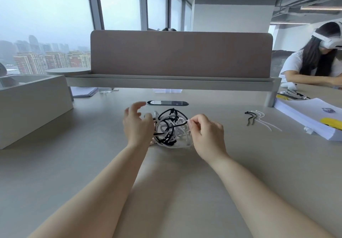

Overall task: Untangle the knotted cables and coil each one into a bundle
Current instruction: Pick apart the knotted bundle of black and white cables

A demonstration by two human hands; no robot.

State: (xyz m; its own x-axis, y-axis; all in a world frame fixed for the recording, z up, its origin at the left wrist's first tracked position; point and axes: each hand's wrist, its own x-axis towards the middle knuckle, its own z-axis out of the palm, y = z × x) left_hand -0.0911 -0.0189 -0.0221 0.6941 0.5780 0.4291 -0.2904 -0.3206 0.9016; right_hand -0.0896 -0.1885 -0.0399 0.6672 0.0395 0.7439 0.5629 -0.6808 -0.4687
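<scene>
A tangled ball of black and white cables [169, 128] lies on the grey desk [166, 182] between my two hands. My left hand [137, 124] is at the tangle's left side, fingers spread and lifted, the thumb near a black strand; whether it touches is unclear. My right hand [205, 134] pinches a white cable end between thumb and forefinger at the tangle's upper right. The lower part of the tangle rests on the desk.
Black and white cable ties [259, 119] lie to the right. A paper stack [311, 119] sits at the right edge, a grey box [31, 106] at the left. A cable port [167, 103] and a desk divider [181, 56] stand behind. Another person [314, 62] sits at the far right.
</scene>
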